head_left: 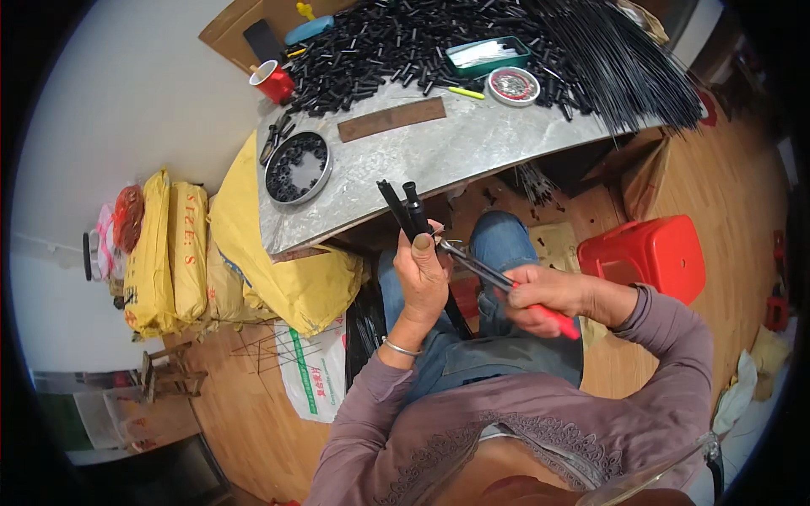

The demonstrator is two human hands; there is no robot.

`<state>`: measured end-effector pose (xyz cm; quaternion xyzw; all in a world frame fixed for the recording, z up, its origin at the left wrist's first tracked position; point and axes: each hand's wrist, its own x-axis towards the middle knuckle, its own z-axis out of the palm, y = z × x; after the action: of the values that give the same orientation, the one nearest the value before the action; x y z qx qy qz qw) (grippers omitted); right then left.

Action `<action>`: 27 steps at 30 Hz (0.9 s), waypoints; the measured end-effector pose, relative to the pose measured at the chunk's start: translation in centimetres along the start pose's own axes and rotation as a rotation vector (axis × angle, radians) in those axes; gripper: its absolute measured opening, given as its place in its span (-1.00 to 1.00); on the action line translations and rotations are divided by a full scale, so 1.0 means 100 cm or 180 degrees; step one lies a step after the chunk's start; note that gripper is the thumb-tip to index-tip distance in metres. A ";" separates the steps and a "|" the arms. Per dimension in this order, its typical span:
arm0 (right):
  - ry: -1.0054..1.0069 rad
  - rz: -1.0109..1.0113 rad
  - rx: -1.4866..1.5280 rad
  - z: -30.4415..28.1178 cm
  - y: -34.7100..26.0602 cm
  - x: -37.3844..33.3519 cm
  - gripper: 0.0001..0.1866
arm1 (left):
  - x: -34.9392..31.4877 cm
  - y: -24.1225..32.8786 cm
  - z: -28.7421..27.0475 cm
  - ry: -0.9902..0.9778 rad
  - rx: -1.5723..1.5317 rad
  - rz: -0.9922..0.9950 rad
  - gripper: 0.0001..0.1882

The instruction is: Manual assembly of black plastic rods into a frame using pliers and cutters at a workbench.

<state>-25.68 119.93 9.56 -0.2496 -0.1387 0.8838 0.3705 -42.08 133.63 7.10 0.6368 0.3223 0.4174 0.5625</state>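
My left hand (421, 282) is closed round a small bundle of black rods (394, 207), its thumb pressed on them. A black tube with a wider end (413, 202) stands up beside the bundle in the same grip. With my right hand (544, 295) I hold a pair of pliers with red handle ends (561, 322). Their metal jaws reach the fingers of my left hand, at the base of the black pieces. What exactly the jaws touch is too small to make out. Both hands are above my lap, in front of the table's near edge.
The grey metal-topped table (371, 160) bears a heap of black tubes (371, 59), long black rods (616, 67), a round tin of small black parts (298, 167), a rusty flat bar (392, 119) and a red cup (272, 82). A red stool (645, 257) stands at right, yellow sacks (152, 261) at left.
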 end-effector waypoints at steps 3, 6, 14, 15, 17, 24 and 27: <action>0.0813 0.0545 -0.3053 0.026 -0.034 -0.013 -0.81 | -0.001 0.004 0.000 -0.0166 -0.0506 -0.0371 -0.38; 0.1418 -0.0886 -0.4637 0.011 -0.032 -0.021 -0.81 | -0.002 -0.001 -0.003 -0.0386 -0.1036 -0.0477 -0.33; 0.0375 0.0235 -0.1360 0.003 -0.016 -0.024 -0.78 | -0.008 0.008 -0.005 -0.0301 -0.0661 -0.0544 -0.28; 0.0441 0.0426 -0.2112 0.008 -0.025 -0.025 -0.81 | -0.008 0.007 -0.003 -0.0301 -0.0657 -0.0554 -0.28; 0.0802 0.0648 -0.3209 0.023 -0.037 -0.024 -0.80 | -0.008 0.006 -0.002 -0.0282 -0.0883 -0.0464 -0.39; 0.0990 -0.0065 -0.1055 0.010 0.001 -0.024 -0.72 | -0.013 0.009 -0.006 -0.0294 -0.0838 -0.0403 -0.38; -0.0396 0.0093 -0.0018 -0.014 0.014 -0.021 -0.80 | -0.014 0.013 -0.001 -0.0297 -0.0782 -0.0555 -0.24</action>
<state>-24.43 117.51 8.49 -0.1973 -0.1603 0.9026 0.3475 -42.90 132.21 8.18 0.5515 0.2964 0.3733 0.6846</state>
